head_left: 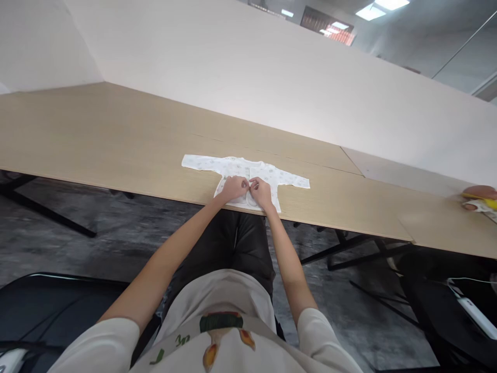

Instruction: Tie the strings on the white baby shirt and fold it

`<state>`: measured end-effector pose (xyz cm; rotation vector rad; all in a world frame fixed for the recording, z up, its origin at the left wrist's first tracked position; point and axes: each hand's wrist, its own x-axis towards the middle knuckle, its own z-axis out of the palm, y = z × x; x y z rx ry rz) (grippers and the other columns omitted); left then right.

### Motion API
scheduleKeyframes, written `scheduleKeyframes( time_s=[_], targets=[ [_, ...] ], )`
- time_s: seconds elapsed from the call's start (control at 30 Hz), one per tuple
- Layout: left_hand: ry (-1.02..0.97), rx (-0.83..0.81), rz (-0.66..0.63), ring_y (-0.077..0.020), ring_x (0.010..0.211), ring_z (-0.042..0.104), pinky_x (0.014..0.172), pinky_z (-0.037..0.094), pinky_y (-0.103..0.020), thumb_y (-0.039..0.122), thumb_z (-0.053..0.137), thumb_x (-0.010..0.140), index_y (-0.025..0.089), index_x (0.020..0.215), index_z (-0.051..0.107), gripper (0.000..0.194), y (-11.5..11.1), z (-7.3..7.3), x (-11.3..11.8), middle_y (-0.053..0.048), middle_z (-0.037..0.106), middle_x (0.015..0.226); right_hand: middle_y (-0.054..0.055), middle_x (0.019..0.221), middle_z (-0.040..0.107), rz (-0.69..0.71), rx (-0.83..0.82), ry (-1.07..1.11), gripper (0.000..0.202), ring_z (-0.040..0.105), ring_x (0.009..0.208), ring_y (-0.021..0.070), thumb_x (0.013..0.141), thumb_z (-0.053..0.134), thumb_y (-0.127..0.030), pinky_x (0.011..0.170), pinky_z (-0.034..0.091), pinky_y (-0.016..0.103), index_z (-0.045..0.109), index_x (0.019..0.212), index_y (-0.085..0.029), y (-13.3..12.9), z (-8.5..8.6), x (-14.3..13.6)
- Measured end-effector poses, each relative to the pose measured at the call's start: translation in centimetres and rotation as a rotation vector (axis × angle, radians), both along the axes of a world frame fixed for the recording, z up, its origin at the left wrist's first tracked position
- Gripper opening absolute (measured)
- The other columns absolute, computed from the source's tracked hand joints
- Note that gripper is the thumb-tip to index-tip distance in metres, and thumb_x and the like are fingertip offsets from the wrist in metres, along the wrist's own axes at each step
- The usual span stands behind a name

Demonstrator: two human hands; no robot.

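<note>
A small white baby shirt (240, 167) with a faint print lies flat on the wooden table, its sleeves spread to both sides. Its front opening runs down the middle, between my hands. My left hand (235, 187) rests on the left front panel, fingers pinched at the opening's edge. Close beside it, my right hand (260, 191) pinches the facing edge of the right panel. The fingertips of both hands nearly meet. Whatever small fastening may be between them is too small to make out.
The long light-wood table (116, 134) runs across, backed by a white partition (233, 67). At its far right lie a yellow item and other things (483, 199). Black chairs stand at lower left (58, 305) and lower right (438, 311), the right one bearing a white power strip (479, 316).
</note>
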<state>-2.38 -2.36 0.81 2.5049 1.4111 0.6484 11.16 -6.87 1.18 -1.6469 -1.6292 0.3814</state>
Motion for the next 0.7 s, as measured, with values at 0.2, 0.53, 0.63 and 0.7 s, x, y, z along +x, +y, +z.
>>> scheduleKeyframes(
  time_s=[0.2,0.53,0.63,0.7],
  targets=[
    [-0.091,-0.076,-0.053,-0.0214,0.081,0.065,0.084,0.044,-0.034,0.028,0.050,0.083,0.016,0.090,0.076,0.029,0.35,0.12,-0.36,-0.007,0.075,0.084,-0.003,0.070,0.065,-0.043,-0.041,0.195,0.029,0.063,0.072,0.0166,0.068,0.051,-0.013,0.076,0.049,0.028,0.064,0.092,-0.021,0.28,-0.62,0.42],
    [-0.186,-0.085,-0.138,-0.0199,0.082,0.065,0.082,0.047,-0.030,0.029,0.048,0.082,0.015,0.092,0.075,0.032,0.58,-0.13,-0.38,-0.008,0.075,0.088,-0.003,0.072,0.068,-0.094,-0.021,0.244,0.024,0.066,0.077,0.0172,0.069,0.054,-0.017,0.083,0.050,0.030,0.062,0.091,-0.022,0.17,-0.65,0.31],
    [-0.221,-0.098,-0.173,-0.0185,0.081,0.064,0.079,0.047,-0.028,0.029,0.047,0.083,0.013,0.094,0.074,0.033,0.63,-0.15,-0.47,-0.008,0.074,0.089,-0.002,0.074,0.070,-0.074,-0.021,0.270,0.025,0.067,0.077,0.0169,0.073,0.054,-0.020,0.082,0.051,0.029,0.063,0.097,-0.021,0.10,-0.72,0.42],
    [-0.240,-0.110,-0.193,-0.0176,0.080,0.064,0.077,0.047,-0.027,0.031,0.047,0.084,0.012,0.095,0.073,0.034,0.67,-0.15,-0.53,-0.008,0.074,0.089,-0.002,0.073,0.070,-0.073,-0.033,0.297,0.026,0.067,0.074,0.0167,0.077,0.054,-0.024,0.078,0.051,0.028,0.063,0.101,-0.020,0.09,-0.79,0.47]
  ],
)
